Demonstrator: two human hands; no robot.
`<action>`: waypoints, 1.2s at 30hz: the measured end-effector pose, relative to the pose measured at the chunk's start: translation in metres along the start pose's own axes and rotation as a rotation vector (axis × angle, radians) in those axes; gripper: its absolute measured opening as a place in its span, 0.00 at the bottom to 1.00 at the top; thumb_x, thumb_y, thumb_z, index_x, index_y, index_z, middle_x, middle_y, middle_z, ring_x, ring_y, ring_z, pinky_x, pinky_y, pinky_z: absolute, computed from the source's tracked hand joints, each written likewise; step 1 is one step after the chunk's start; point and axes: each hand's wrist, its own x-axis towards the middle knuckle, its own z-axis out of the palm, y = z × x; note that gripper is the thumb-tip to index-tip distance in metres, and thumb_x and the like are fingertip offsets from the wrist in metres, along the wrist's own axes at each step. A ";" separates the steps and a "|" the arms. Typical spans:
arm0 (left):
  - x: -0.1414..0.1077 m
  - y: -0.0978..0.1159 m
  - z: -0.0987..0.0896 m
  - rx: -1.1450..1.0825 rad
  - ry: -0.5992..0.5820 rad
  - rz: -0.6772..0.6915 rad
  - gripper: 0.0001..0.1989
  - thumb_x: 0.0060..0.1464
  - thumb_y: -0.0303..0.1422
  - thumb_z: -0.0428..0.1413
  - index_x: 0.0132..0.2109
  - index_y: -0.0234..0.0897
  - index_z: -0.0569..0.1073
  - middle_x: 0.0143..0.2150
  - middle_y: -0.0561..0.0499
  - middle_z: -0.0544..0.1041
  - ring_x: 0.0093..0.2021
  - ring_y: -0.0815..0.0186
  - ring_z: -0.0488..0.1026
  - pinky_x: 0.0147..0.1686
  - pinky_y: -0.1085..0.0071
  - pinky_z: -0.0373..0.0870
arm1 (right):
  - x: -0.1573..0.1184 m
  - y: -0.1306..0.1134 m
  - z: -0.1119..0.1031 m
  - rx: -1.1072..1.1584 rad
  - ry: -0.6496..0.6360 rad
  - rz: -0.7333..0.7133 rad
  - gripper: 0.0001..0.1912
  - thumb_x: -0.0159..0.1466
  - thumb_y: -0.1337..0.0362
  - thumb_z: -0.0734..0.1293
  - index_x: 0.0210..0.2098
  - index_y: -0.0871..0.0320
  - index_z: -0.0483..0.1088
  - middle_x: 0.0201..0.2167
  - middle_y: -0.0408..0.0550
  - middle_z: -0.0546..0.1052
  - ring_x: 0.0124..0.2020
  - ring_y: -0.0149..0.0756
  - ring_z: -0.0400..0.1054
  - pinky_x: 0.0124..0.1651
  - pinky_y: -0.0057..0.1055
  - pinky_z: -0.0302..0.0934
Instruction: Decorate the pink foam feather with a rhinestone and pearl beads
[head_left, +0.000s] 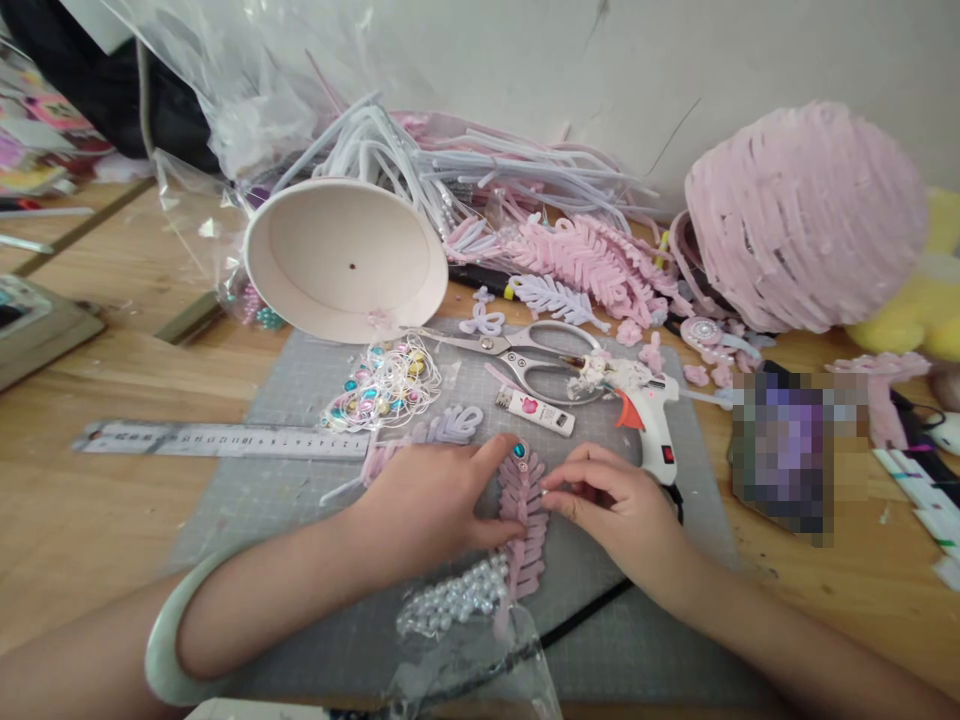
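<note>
Left hand holds pink leaf, right hand something tiny — clear bag contains pearls.

Viewed from my remote post, a pale wooden table bears a gridded grey mat, where scissors, a white glue gun, a USB stick and a tangle of threaded beads lie. Nearer my view, a pink fuzzy leaf lies beside pearly beads. I see a metal ruler reaching from bare wood onto the mat, and a cream bowl tipped at the mat's far edge, before heaped fuzzy stems; at right sits an item pixelated beyond my reading
</note>
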 end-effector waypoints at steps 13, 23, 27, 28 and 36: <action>-0.001 -0.002 0.001 0.006 0.041 0.036 0.28 0.51 0.50 0.53 0.55 0.43 0.60 0.32 0.49 0.78 0.32 0.54 0.77 0.29 0.67 0.70 | 0.008 0.005 0.009 -0.182 0.001 -0.080 0.04 0.56 0.64 0.69 0.31 0.52 0.78 0.23 0.41 0.66 0.24 0.28 0.61 0.28 0.25 0.56; -0.001 -0.001 0.001 0.025 0.055 0.037 0.28 0.51 0.50 0.53 0.55 0.43 0.60 0.31 0.51 0.78 0.30 0.56 0.77 0.27 0.69 0.70 | 0.010 0.005 0.010 -0.295 0.026 -0.131 0.05 0.54 0.66 0.71 0.31 0.52 0.78 0.23 0.40 0.67 0.23 0.27 0.62 0.26 0.23 0.56; -0.001 -0.002 0.002 0.018 0.063 0.057 0.28 0.51 0.50 0.53 0.55 0.42 0.60 0.31 0.51 0.78 0.30 0.55 0.77 0.26 0.69 0.69 | 0.006 0.005 0.007 -0.272 0.065 -0.194 0.06 0.55 0.64 0.70 0.34 0.54 0.77 0.21 0.39 0.66 0.21 0.26 0.60 0.23 0.23 0.56; -0.001 -0.002 0.002 0.016 0.064 0.057 0.28 0.51 0.50 0.53 0.55 0.42 0.60 0.32 0.50 0.78 0.30 0.55 0.77 0.26 0.68 0.69 | 0.004 0.005 0.005 -0.257 0.078 -0.221 0.06 0.57 0.64 0.69 0.34 0.54 0.76 0.21 0.39 0.65 0.20 0.25 0.59 0.23 0.22 0.55; -0.001 -0.002 0.003 0.024 0.080 0.060 0.29 0.50 0.50 0.53 0.55 0.42 0.60 0.30 0.51 0.78 0.29 0.54 0.77 0.25 0.68 0.69 | -0.006 0.008 0.001 -0.360 0.013 -0.471 0.09 0.63 0.68 0.62 0.36 0.61 0.74 0.24 0.43 0.67 0.24 0.27 0.62 0.28 0.23 0.58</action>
